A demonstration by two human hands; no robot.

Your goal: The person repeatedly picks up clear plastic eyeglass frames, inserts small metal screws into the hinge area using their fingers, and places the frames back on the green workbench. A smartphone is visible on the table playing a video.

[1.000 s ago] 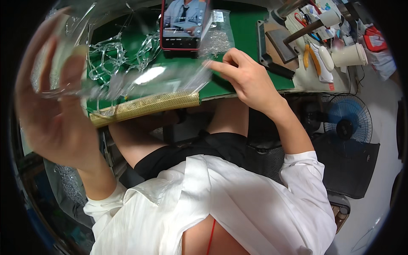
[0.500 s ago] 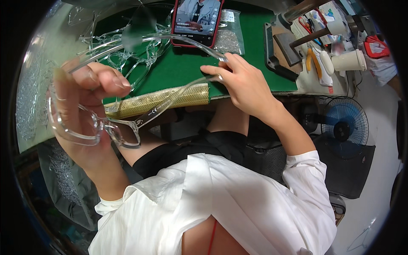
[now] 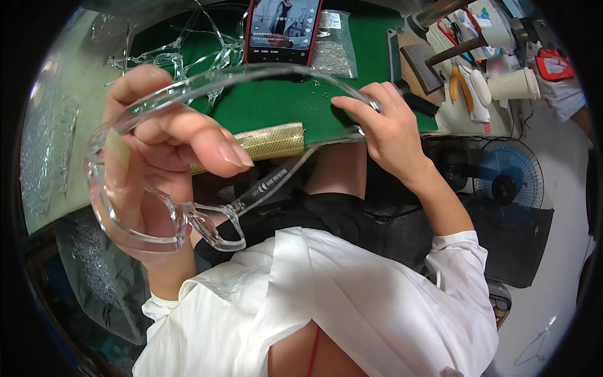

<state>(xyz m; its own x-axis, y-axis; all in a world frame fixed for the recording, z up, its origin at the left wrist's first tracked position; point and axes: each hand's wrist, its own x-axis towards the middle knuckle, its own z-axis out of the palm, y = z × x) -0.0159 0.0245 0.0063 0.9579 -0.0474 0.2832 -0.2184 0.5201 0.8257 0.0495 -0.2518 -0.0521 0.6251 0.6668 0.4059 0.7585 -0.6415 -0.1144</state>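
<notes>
Clear specs frame (image 3: 186, 217), over table's (image 3: 276, 107) front edge, is prob. light, springy, slick & snappable, so best held by rims/temple roots, w/ L hand (image 3: 160, 157) fingers curled round rim end; R hand (image 3: 394, 129) fingers bent at temple tips, pinch unclear.

Clear specs (image 3: 186, 217), two-handed hold.
L hand (image 3: 154, 157) grips lens end, R hand (image 3: 396, 133) at temple tips; green mat (image 3: 276, 103) beyond w/ phone (image 3: 281, 28) + bag of small bits (image 3: 335, 56); clear frames (image 3: 176, 58) to L; fan (image 3: 507, 185) far R.
</notes>
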